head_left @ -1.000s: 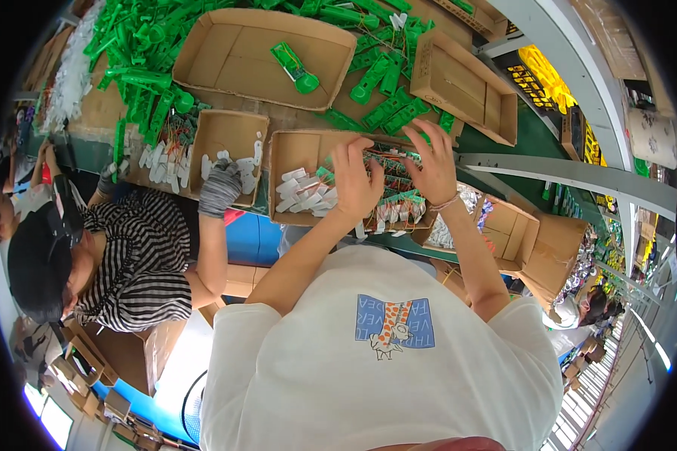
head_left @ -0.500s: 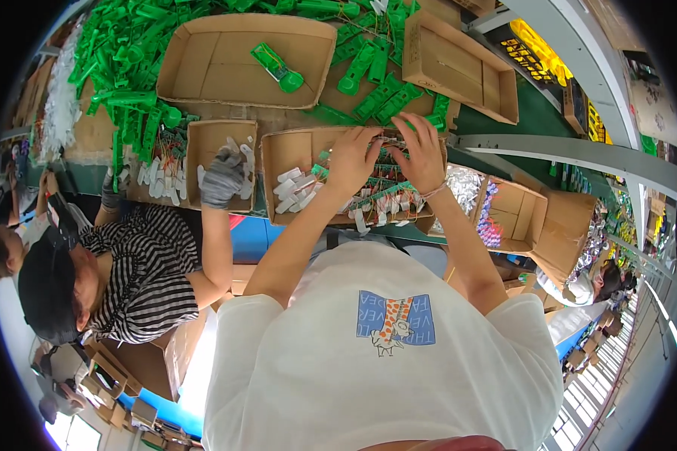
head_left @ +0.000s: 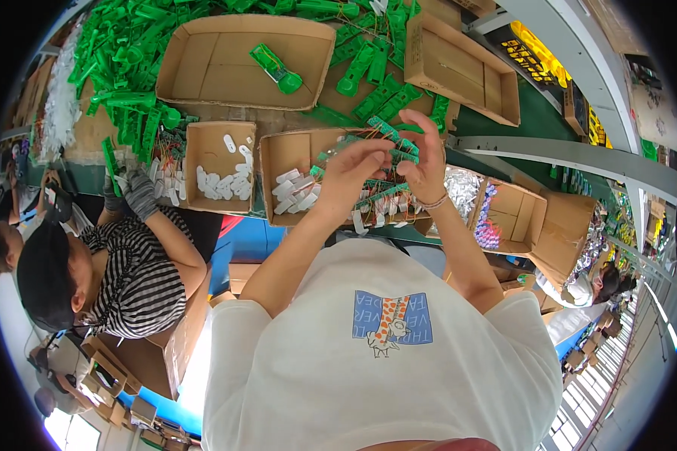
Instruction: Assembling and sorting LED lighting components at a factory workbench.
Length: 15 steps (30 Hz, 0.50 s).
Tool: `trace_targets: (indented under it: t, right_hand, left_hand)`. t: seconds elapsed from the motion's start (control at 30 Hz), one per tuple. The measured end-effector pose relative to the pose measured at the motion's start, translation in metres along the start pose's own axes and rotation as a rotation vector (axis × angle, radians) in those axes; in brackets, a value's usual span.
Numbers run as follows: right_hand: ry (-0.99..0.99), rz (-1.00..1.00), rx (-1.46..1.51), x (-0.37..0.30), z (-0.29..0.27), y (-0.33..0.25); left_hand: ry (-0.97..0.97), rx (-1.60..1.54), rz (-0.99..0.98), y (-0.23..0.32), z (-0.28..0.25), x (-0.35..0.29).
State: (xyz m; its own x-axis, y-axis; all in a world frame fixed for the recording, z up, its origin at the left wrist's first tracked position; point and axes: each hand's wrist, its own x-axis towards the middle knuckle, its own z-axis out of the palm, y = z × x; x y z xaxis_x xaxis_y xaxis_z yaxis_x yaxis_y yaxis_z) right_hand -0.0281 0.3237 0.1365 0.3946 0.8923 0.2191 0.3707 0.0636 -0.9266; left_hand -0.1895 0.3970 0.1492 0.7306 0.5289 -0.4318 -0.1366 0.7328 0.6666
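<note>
- Head view: the left hand (head_left: pixel 351 164) and right hand (head_left: pixel 427 158) are raised together above a shallow brown cardboard tray (head_left: pixel 282 161), fingers curled inward.
- Between the fingertips of both hands sits a small flat green circuit-board strip with thin trailing wires (head_left: pixel 393 136); both hands are pinched closed on it, the left from the left side, the right from the right and below.
- The tray beneath holds small white moulded plastic pieces (head_left: pixel 293 192) at its left end and a tangle of further green boards and wires (head_left: pixel 384 197) under the hands.
- A second, smaller cardboard box (head_left: pixel 203 143) with similar white pieces stands just beside it to the left.
- Glossy green plastic mouldings (head_left: pixel 120 68) are heaped around a large open carton (head_left: pixel 210 64) farther back.
- A neighbouring person's grey-gloved hand (head_left: pixel 138 192) rests at the left table edge, well apart.
</note>
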Motion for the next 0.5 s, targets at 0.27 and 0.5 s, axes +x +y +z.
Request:
trace_targets:
  t: [0.27, 0.5]
  right_hand:
    - [-0.095, -0.005, 0.111, 0.015, 0.009, -0.003]
    - [-0.211, 0.125, 0.357, 0.019, 0.025, -0.007]
  left_hand:
    - [-0.060, -0.113, 0.049, 0.006, 0.012, -0.023]
    - [-0.052, -0.072, 0.106, 0.005, 0.009, -0.026]
